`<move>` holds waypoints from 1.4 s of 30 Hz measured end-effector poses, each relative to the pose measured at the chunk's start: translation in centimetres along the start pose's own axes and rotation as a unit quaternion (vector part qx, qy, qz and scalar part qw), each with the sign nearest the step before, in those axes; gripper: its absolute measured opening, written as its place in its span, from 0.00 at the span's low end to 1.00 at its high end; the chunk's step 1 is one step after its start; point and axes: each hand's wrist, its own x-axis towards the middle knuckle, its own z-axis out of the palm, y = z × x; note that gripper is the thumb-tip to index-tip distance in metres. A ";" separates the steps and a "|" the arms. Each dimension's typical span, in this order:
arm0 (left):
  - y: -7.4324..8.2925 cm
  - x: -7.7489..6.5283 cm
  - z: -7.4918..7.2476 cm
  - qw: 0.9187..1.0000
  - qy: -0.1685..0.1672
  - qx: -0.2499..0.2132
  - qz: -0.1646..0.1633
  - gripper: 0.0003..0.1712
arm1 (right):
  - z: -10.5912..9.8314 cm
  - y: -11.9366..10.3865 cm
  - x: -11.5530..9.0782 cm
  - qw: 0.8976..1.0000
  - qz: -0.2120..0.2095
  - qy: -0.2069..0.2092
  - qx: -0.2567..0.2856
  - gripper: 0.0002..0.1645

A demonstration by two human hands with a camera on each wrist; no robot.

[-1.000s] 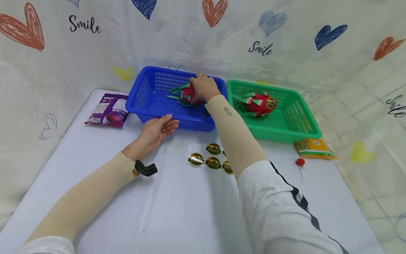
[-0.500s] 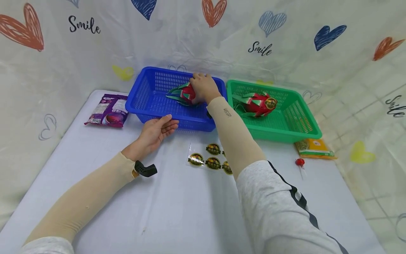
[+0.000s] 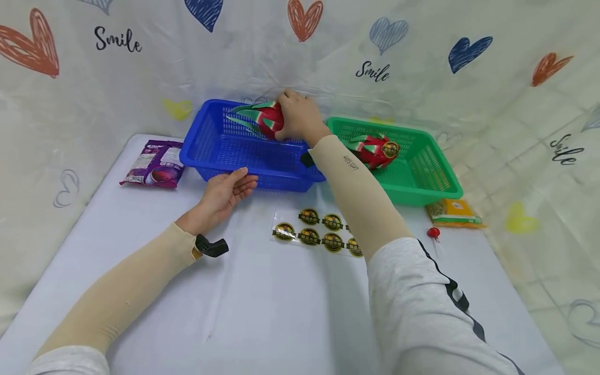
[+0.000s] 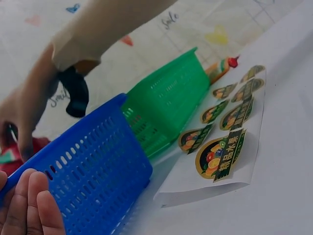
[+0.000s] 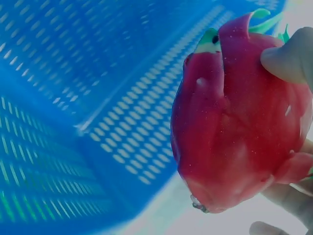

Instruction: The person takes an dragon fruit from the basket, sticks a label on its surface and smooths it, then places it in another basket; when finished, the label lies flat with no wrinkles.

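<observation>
My right hand [image 3: 302, 117] grips a red dragon fruit [image 3: 269, 121] with green-tipped scales, holding it up over the back of the blue basket [image 3: 286, 181]. Close up in the right wrist view, thumb and fingers clasp the dragon fruit [image 5: 234, 122] from the side, its stem end pointing down. At the basket's front rim, my left hand [image 3: 217, 199] holds on, thumb at the rim and fingers along the outer wall. A second dragon fruit [image 3: 376, 151], bearing a round black-and-gold sticker, lies in the green basket [image 3: 417, 197], partly covered by my right forearm.
A sheet of round black-and-gold stickers [image 3: 309, 237] lies before the baskets, partly behind the right arm. Left of them sits a purple packet [image 3: 157, 164]; to the right lie a yellow packet [image 3: 454, 212] and a red lollipop [image 3: 434, 233]. A printed curtain [image 3: 262, 62] hangs behind.
My right hand has lifted the dragon fruit from the blue basket's floor up and slightly back. The left hand stays at the front rim. The head view has shifted slightly.
</observation>
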 end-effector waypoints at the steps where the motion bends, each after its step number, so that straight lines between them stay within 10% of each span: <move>1: -0.1 0.0 0.0 1.000 0.001 0.000 -0.001 0.12 | -0.4 0.1 -0.5 1.000 0.001 0.005 0.010 0.51; 18: 0.0 -0.3 -0.1 0.999 -0.018 -0.025 0.006 0.11 | -5.0 2.5 -14.8 0.991 -0.038 0.108 0.066 0.47; 29: 0.3 -0.2 0.3 1.000 -0.003 -0.008 0.010 0.15 | -2.1 3.1 -24.7 0.984 -0.066 0.126 0.109 0.47; 42: 0.1 0.1 0.6 0.999 0.001 -0.037 0.024 0.12 | 3.3 1.7 -33.5 0.986 -0.053 0.049 0.152 0.52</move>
